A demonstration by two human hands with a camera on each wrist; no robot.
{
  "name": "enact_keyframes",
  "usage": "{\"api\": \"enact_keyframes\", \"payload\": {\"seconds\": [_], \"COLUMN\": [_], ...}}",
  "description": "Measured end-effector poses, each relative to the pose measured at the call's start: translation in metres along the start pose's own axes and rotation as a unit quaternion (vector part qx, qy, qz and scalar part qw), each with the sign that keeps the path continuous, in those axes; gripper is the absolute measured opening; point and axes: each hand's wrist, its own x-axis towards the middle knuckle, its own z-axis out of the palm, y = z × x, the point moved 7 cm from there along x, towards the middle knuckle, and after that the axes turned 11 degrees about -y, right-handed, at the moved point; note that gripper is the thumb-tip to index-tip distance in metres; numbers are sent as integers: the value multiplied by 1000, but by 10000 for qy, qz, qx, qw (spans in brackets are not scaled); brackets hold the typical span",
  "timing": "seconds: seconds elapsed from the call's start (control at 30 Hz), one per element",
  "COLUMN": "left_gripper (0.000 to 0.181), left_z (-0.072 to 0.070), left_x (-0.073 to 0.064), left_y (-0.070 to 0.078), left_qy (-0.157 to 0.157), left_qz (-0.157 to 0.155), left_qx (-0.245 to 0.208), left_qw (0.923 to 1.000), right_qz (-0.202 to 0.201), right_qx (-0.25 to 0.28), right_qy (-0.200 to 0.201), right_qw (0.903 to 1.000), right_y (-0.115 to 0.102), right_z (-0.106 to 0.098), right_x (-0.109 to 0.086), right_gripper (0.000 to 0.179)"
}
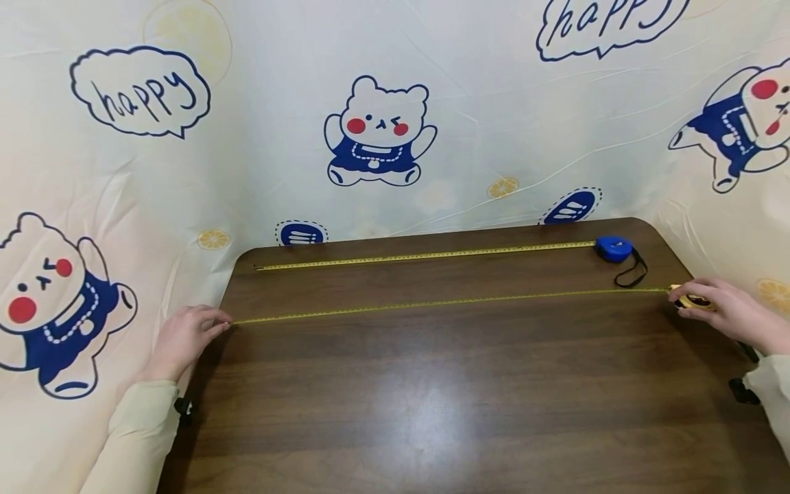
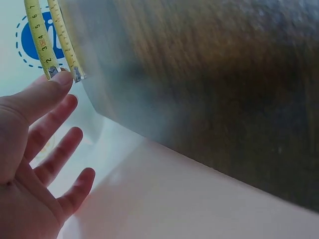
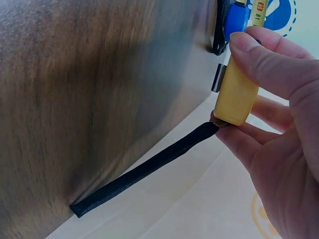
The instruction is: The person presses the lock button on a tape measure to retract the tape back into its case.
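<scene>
In the head view my left hand (image 1: 188, 336) is at the table's left edge, thumb and forefinger pinching the hooked end of a yellow tape blade (image 1: 450, 302). This blade runs taut across to a yellow tape measure (image 3: 237, 92), whose case my right hand (image 1: 734, 312) grips near the right edge. From the case hangs a black wrist strap (image 3: 144, 169). Behind it, a blue tape measure (image 1: 614, 248) lies on the table with its own blade (image 1: 426, 256) drawn out leftward, roughly parallel. The left wrist view has both blade ends side by side, the left hand's other fingers spread.
The brown wooden table (image 1: 420, 384) has rounded far corners. A pale printed cloth (image 1: 481, 123) with bears and "happy" bubbles hangs behind it and at both sides. The blue tape measure's black loop strap (image 1: 631, 278) lies between the two tapes.
</scene>
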Motion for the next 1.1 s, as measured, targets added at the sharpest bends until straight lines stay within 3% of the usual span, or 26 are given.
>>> {"api": "enact_keyframes", "payload": {"seconds": [0.27, 0.5, 0.8, 0.97, 1.1], "left_gripper": [12, 11, 9, 9, 10], "left_z": [-2, -2, -1, -1, -1], "left_x": [1, 1, 2, 3, 3], "left_y": [1, -1, -2, -2, 0], "left_qy": [10, 8, -79, -100, -73], "left_qz": [-64, -108, -172, -200, -204], "left_qx": [-77, -117, -153, -158, -186], "left_qw": [9999, 9999, 9997, 9996, 9996], "right_qz": [131, -52, -483, -320, 48], "right_qx": [92, 17, 320, 365, 343], "right_qy": [-278, 87, 414, 451, 273], "right_qw": [9995, 9999, 9975, 9978, 9990], "right_y": [-2, -3, -4, -4, -2], "right_z": [2, -4, -10, -9, -7], "right_x": [-1, -6, -6, -7, -4], "right_gripper": [29, 29, 24, 23, 33]}}
